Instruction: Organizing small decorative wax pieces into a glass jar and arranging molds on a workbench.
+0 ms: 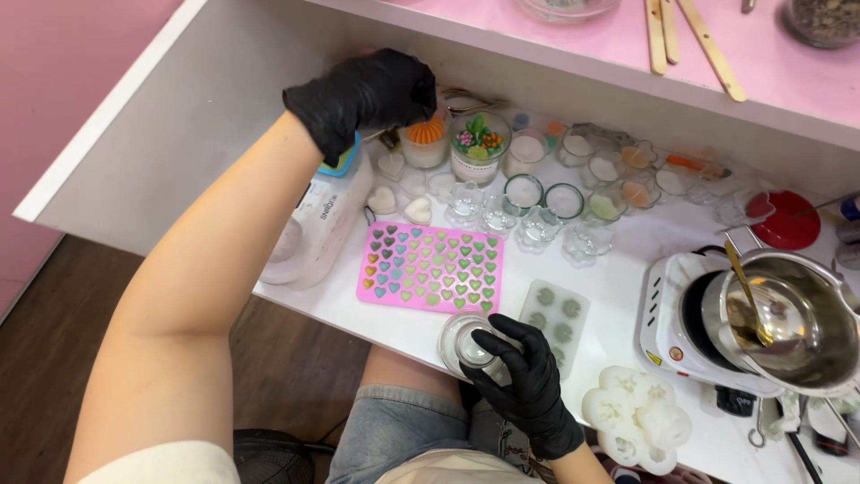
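Note:
My right hand (528,385), in a black glove, is shut on a small clear glass jar (470,345) at the front edge of the white counter (618,269). Just beyond the jar lies a pink silicone mould (430,269) filled with small coloured hearts, and to its right a pale mould (555,315) with green flower shapes. My left hand (367,94), also gloved in black, reaches to the back of the counter with its fingers curled, beside an orange-topped candle jar (425,143). What lies inside its fingers is hidden.
Several small glass cups (537,222) and a flower-decorated candle (479,145) crowd the back. At the right, a metal pot (793,327) with a gold spoon (748,291) sits on a white hot plate (672,309). A white flower mould (638,419), a red lid (790,220), a white scale (322,229).

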